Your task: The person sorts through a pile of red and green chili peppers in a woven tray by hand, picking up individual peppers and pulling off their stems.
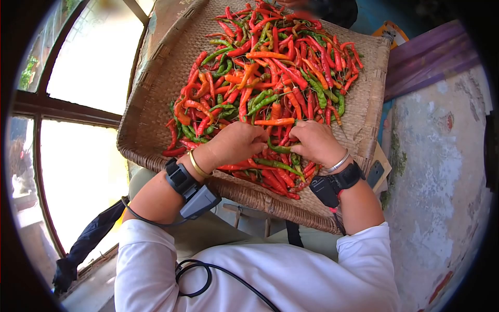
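A wide woven basket [358,122] in front of me holds a heap of red, orange and green chili peppers [291,78]. My right hand [315,142] pinches one end of a curved green chili pepper [279,148] low over the near part of the heap. My left hand [236,143] is closed just left of it, with its fingertips close to the chili's other end. What the left fingers grip is hidden. An orange chili pepper [275,121] lies just beyond the gap between both hands.
A framed window [83,114] stands on the left. To the right is a worn, pale surface [436,171], with a phone [375,173] beside the basket and purple cloth [429,57] farther back. A person's dark sleeve [338,9] shows at the basket's far edge.
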Motion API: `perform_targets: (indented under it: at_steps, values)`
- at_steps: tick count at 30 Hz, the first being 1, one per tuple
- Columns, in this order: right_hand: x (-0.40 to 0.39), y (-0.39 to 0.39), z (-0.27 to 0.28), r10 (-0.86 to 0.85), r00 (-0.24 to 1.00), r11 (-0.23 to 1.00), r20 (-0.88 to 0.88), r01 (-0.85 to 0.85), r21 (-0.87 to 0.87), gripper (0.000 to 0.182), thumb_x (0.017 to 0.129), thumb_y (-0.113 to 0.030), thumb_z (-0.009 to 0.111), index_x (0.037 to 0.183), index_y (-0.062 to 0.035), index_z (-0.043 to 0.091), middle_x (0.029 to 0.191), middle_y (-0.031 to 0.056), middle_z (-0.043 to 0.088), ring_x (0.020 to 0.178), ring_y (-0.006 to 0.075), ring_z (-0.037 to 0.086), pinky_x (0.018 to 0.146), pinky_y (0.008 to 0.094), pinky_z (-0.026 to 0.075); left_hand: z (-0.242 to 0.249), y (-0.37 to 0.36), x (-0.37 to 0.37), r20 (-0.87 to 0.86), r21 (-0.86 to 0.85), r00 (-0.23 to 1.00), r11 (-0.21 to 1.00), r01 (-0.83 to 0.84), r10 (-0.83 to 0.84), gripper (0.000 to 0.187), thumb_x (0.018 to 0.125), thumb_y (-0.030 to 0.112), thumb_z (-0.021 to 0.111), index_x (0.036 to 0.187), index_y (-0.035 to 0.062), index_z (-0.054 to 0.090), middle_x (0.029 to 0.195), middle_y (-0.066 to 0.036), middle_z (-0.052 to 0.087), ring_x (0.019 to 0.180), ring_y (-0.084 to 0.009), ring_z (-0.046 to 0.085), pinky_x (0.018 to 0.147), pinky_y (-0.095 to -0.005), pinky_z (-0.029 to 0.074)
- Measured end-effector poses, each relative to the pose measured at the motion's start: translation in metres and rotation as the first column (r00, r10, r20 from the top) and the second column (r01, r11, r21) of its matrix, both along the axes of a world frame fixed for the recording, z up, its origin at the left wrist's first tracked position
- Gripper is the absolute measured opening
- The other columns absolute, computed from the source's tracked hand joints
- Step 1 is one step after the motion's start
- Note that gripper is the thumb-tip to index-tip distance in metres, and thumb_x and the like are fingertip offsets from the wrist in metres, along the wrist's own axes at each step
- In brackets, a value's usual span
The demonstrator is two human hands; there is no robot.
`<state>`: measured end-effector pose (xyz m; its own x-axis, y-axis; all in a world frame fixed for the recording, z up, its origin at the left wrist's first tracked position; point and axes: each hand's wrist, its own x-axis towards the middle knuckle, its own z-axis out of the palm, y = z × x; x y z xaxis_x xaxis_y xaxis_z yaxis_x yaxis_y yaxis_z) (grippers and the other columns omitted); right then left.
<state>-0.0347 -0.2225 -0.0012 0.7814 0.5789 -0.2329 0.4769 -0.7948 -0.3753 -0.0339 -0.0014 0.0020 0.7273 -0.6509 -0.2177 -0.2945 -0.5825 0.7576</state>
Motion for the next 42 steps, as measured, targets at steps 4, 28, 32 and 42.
perform_targets:
  at_steps: [4,28,32,42]
  values:
    - [-0.01,0.006,-0.006,0.085,0.989,0.991,0.121,-0.072,-0.109,0.018,0.064,-0.013,0.065,0.077,-0.0036,0.058,0.082,0.0096,0.052,0.085,0.0273,0.052,0.071,0.0368,0.044,0.002,-0.002,0.0,0.019,0.016,1.0,1.0,0.008,-0.008,0.017,0.077,0.013,0.059,0.09,0.0031,0.059,0.066,-0.013,0.059,0.062,-0.0275,0.058,0.059,-0.0338,0.046]
    - [0.004,-0.002,0.024,-0.092,0.695,0.822,-0.713,0.458,0.34,0.022,0.08,-0.018,0.059,0.094,-0.0004,0.062,0.071,0.003,0.061,0.059,0.0077,0.054,0.055,0.0228,0.044,0.009,-0.001,0.006,-0.443,-0.212,0.852,0.891,-0.402,0.279,0.009,0.083,0.007,0.058,0.09,0.0023,0.06,0.067,0.004,0.055,0.057,-0.0031,0.051,0.052,-0.0171,0.043]
    - [0.006,-0.007,0.02,-0.032,0.651,0.726,-0.759,0.537,0.43,0.021,0.08,-0.016,0.06,0.094,0.0001,0.062,0.07,-0.0001,0.058,0.057,0.0052,0.05,0.051,0.0209,0.042,0.011,-0.002,0.006,-0.414,-0.262,0.845,0.845,-0.466,0.338,0.016,0.085,0.008,0.055,0.099,0.0019,0.056,0.074,0.002,0.056,0.059,-0.0029,0.051,0.053,-0.0171,0.044]
    - [0.037,-0.034,0.027,-0.167,0.761,-0.195,-0.627,0.598,0.777,0.053,0.083,-0.013,0.056,0.128,0.0032,0.031,0.115,0.0112,0.047,0.098,0.0142,0.05,0.083,0.026,0.041,0.004,0.004,0.01,-0.238,-0.178,0.909,0.905,-0.386,0.341,0.02,0.084,0.009,0.055,0.102,0.0001,0.055,0.077,0.0,0.055,0.058,-0.0041,0.051,0.053,-0.021,0.044]
